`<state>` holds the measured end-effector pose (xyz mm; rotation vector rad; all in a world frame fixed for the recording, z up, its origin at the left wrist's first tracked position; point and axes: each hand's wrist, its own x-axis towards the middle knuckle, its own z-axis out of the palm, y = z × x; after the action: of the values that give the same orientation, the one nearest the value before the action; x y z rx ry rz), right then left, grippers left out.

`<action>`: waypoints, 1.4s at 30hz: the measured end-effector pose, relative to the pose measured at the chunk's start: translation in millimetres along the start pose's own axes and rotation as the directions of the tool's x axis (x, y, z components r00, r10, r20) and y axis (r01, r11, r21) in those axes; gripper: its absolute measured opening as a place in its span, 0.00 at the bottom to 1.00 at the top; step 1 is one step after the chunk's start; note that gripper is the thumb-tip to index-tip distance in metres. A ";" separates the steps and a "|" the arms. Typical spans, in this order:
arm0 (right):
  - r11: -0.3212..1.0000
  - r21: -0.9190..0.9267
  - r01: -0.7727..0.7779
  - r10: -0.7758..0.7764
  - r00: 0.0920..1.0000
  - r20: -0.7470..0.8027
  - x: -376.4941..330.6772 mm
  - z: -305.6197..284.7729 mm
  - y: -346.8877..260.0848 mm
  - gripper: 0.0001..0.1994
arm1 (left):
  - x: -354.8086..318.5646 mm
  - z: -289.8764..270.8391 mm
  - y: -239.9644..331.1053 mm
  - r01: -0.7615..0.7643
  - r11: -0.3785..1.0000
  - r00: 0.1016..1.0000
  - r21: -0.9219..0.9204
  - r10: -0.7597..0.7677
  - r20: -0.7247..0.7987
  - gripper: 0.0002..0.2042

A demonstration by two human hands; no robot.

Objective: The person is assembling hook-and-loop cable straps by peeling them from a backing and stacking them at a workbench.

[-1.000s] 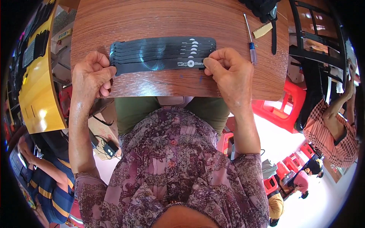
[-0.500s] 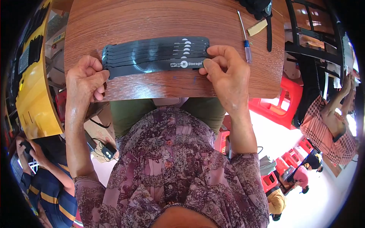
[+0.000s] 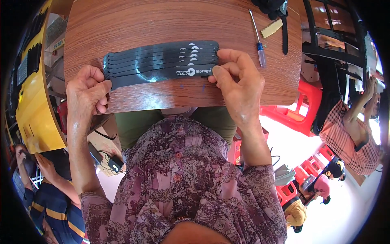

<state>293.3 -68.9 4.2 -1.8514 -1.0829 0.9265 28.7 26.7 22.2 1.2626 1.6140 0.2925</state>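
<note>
A fanned row of black storage straps [image 3: 158, 65] with white printing lies just above the table's front edge, overlapping like steps and running from left to right. My left hand [image 3: 86, 91] pinches the lower left corner between thumb and fingers. At the opposite end, my right hand [image 3: 240, 81] has its thumb on the lowest strap and its index finger against the upper straps' ends. Light glints off the middle of the row. Fingertips behind the straps are partly hidden.
On the wooden table [image 3: 134, 20], a screwdriver [image 3: 260, 53], a tan strip [image 3: 271, 29], a loose black strap [image 3: 284, 36] and a black bundle [image 3: 273, 7] lie at far right. A red stool [image 3: 308, 107] stands beside it. Other people work on both sides.
The whole view has shifted slightly, so table and straps sit a little further left. Both hands keep their grip on the straps. At far left, a co-worker's hands have moved.
</note>
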 end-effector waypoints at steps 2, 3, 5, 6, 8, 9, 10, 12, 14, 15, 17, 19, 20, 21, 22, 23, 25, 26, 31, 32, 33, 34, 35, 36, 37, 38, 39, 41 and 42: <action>1.000 0.003 -0.005 0.005 1.000 -0.010 -1.5 1.2 2.2 0.13 | -0.6 0.0 0.5 -0.001 1.000 1.000 0.009 0.001 -0.001 0.06; 0.998 -0.030 0.055 -0.055 0.998 -0.031 -3.5 1.6 2.9 0.12 | -1.1 0.4 1.5 0.006 1.000 1.000 0.006 -0.006 -0.004 0.06; 0.992 -0.065 0.112 -0.115 0.992 -0.051 -5.8 2.2 7.0 0.12 | -1.6 0.9 2.9 0.012 1.000 1.000 0.003 -0.012 -0.006 0.06; 0.963 -0.152 0.223 -0.235 0.969 -0.070 -6.8 3.0 11.2 0.12 | -1.2 1.1 3.2 0.016 1.000 1.000 0.001 -0.016 -0.006 0.06; 0.915 -0.241 0.324 -0.352 0.932 -0.082 -8.4 4.8 17.3 0.12 | -0.8 1.8 3.4 0.019 1.000 1.000 -0.001 -0.019 -0.004 0.06; 0.887 -0.266 0.378 -0.414 0.905 -0.094 -9.2 6.8 19.2 0.11 | -1.2 2.1 3.5 0.026 1.000 1.000 -0.007 -0.026 -0.014 0.05; 0.855 -0.291 0.429 -0.474 0.874 -0.104 -9.4 8.5 19.9 0.11 | -1.4 2.3 3.5 0.032 0.999 0.999 -0.013 -0.033 -0.024 0.05; 0.787 -0.372 0.492 -0.556 0.827 -0.081 -7.8 9.7 14.5 0.10 | -1.5 2.1 2.9 0.029 1.000 0.999 -0.010 -0.029 -0.026 0.05; 0.707 -0.449 0.546 -0.630 0.775 -0.050 -7.4 10.1 13.0 0.10 | -1.5 2.4 3.1 0.026 1.000 0.999 -0.008 -0.026 -0.027 0.05; 0.691 -0.453 0.563 -0.647 0.762 -0.041 -8.4 10.6 14.8 0.09 | -1.7 2.9 2.8 0.026 1.000 0.999 -0.014 -0.026 -0.027 0.05; 0.675 -0.458 0.578 -0.662 0.748 -0.033 -9.4 10.5 18.2 0.09 | -1.0 4.3 3.9 0.024 1.000 0.999 -0.019 -0.025 -0.024 0.05; 0.865 -0.295 0.406 -0.458 0.878 -0.134 -9.4 12.3 20.1 0.08 | -1.7 3.2 3.9 0.042 0.999 0.999 -0.028 -0.043 -0.029 0.05; 0.866 -0.292 0.406 -0.456 0.880 -0.130 -8.4 12.8 20.3 0.08 | -1.7 2.4 2.7 0.047 0.999 0.998 -0.027 -0.048 -0.030 0.05; 0.890 -0.252 0.380 -0.421 0.897 -0.134 -7.1 11.8 20.7 0.08 | -1.3 2.6 2.1 0.042 0.998 0.999 -0.036 -0.043 -0.029 0.05; 0.912 -0.210 0.353 -0.385 0.913 -0.136 -6.5 10.9 20.7 0.08 | -0.9 2.6 1.4 0.037 0.998 0.999 -0.046 -0.038 -0.027 0.05; 0.912 -0.211 0.351 -0.383 0.914 -0.136 -6.7 10.1 20.3 0.08 | -0.5 2.5 0.6 0.038 0.998 0.999 -0.045 -0.039 -0.026 0.05; 0.920 -0.223 0.323 -0.354 0.928 -0.119 -6.8 9.3 18.8 0.08 | -0.1 1.7 -0.9 0.033 0.998 0.999 -0.057 -0.034 -0.021 0.05; 0.920 -0.222 0.322 -0.353 0.928 -0.117 -6.3 9.6 18.8 0.08 | -0.1 1.7 -1.2 0.035 0.998 0.999 -0.057 -0.036 -0.022 0.05; 0.939 -0.218 0.267 -0.299 0.945 -0.130 -2.1 10.2 17.6 0.09 | 1.8 2.1 1.3 0.040 0.999 0.999 -0.034 -0.041 -0.028 0.05; 0.939 -0.218 0.267 -0.299 0.946 -0.128 -1.4 9.9 16.6 0.09 | 1.5 2.2 2.9 0.041 0.999 0.999 -0.034 -0.042 -0.028 0.05; 0.943 -0.220 0.251 -0.282 0.951 -0.123 -0.7 9.4 15.4 0.08 | 0.9 2.4 5.0 0.054 0.998 0.998 -0.025 -0.055 -0.025 0.05; 0.946 -0.222 0.235 -0.265 0.957 -0.118 -0.2 9.0 14.7 0.08 | 0.6 2.3 5.8 0.067 0.998 0.998 -0.015 -0.067 -0.023 0.05; 0.946 -0.222 0.235 -0.266 0.957 -0.117 0.2 8.8 14.6 0.08 | 0.8 2.0 5.2 0.068 0.998 0.997 -0.016 -0.068 -0.023 0.05; 0.947 -0.222 0.230 -0.261 0.958 -0.117 0.4 8.5 14.3 0.08 | 1.0 1.5 4.8 0.065 0.998 0.998 -0.019 -0.065 -0.019 0.05; 0.949 -0.222 0.226 -0.256 0.960 -0.118 0.7 8.4 14.0 0.08 | 1.2 1.2 4.6 0.062 0.998 0.998 -0.022 -0.062 -0.015 0.05; 0.949 -0.222 0.226 -0.256 0.960 -0.117 0.8 8.4 13.8 0.08 | 1.3 1.0 4.8 0.063 0.998 0.998 -0.022 -0.063 -0.015 0.05; 0.948 -0.219 0.229 -0.259 0.958 -0.121 0.8 8.3 14.0 0.08 | 1.7 1.2 5.0 0.059 0.998 0.998 -0.018 -0.060 -0.016 0.05; 0.948 -0.217 0.231 -0.262 0.957 -0.126 1.1 7.9 14.9 0.08 | 2.2 1.8 5.4 0.056 0.998 0.998 -0.013 -0.057 -0.015 0.05; 0.948 -0.219 0.233 -0.263 0.957 -0.123 1.3 8.4 16.1 0.08 | 2.1 2.0 4.6 0.054 0.998 0.998 -0.019 -0.055 -0.019 0.05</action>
<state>291.9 -70.9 -13.9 -1.8579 -1.3191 0.5372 33.2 29.6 23.3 1.2032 1.6560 0.2856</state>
